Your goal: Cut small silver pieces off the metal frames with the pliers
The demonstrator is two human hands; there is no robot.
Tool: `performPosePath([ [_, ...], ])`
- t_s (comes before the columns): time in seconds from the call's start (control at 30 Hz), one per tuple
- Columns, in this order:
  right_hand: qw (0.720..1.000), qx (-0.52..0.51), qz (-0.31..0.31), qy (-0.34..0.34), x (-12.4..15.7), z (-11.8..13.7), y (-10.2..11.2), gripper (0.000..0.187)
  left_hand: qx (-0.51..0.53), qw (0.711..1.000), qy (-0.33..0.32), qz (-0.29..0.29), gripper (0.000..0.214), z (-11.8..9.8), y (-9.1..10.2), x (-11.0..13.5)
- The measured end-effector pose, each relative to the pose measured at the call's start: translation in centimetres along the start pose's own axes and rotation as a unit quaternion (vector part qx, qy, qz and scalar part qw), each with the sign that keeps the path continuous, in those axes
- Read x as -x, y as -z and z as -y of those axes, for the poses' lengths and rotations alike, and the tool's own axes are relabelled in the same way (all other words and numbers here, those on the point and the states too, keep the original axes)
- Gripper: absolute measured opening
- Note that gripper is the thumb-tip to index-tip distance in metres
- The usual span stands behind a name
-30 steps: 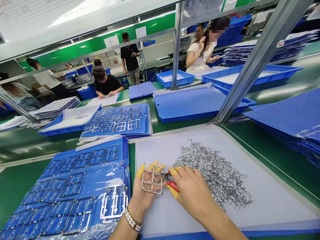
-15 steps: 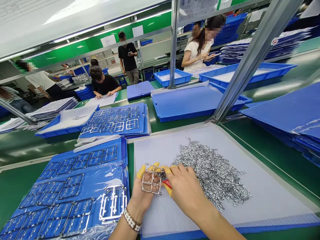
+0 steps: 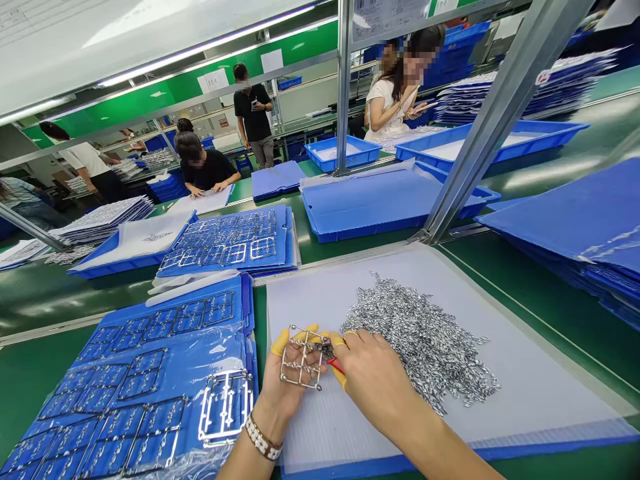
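One left hand [image 3: 289, 398] is facing palm up, pinching a metal frame [image 3: 302, 365] that is lying over the palm; right hand [image 3: 373, 373] is arching palm down, wrapping round red-handled pliers [image 3: 336, 365], tips pointing at the frame's right side; silvery heap [image 3: 425, 343] lying just beyond

Bright overhead light: the tube lamp [image 3: 205, 46] glows, and glare whitens patches of plastic film [image 3: 220, 350] and the glossy green table [image 3: 525, 177]. My left hand [image 3: 286, 377] and right hand [image 3: 373, 373] are well lit with faint shadows; the metal pieces [image 3: 420, 340] glint. Wide-lens stretching at edges, background soft, pixel blocks over some heads [image 3: 195, 152].
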State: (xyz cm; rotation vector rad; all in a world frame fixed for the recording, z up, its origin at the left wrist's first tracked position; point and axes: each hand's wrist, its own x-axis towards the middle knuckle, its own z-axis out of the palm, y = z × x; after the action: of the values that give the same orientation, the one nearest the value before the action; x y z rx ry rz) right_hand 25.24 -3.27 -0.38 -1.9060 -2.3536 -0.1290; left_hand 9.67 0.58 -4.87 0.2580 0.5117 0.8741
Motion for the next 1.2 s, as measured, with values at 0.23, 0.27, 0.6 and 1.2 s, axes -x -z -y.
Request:
performPosePath([
  [0.23, 0.999, -0.028, -0.022, 0.006, 1.5, 1.0, -0.9, 0.036, -0.005, 1.000, -0.005, -0.005, 0.048, -0.4, 0.0, -0.1],
  [0.27, 0.999, -0.031, -0.018, 0.009, 1.6, 1.2, -1.1, 0.039, 0.002, 1.000, -0.006, -0.005, 0.047, -0.4, 0.0, 0.0],
  [0.6, 1.000, 0.009, -0.010, 0.027, 1.3, 1.9, -1.5, 0.036, 0.011, 1.000, -0.007, -0.020, 0.045, -0.4, -0.2, 0.0],
  [1.2, 0.746, -0.644, 0.023, -0.169, -0.1, -0.6, -2.1, 0.034, -0.471, 0.830, -0.296, -0.050, 0.064, 1.5, -0.5, 1.4],
])
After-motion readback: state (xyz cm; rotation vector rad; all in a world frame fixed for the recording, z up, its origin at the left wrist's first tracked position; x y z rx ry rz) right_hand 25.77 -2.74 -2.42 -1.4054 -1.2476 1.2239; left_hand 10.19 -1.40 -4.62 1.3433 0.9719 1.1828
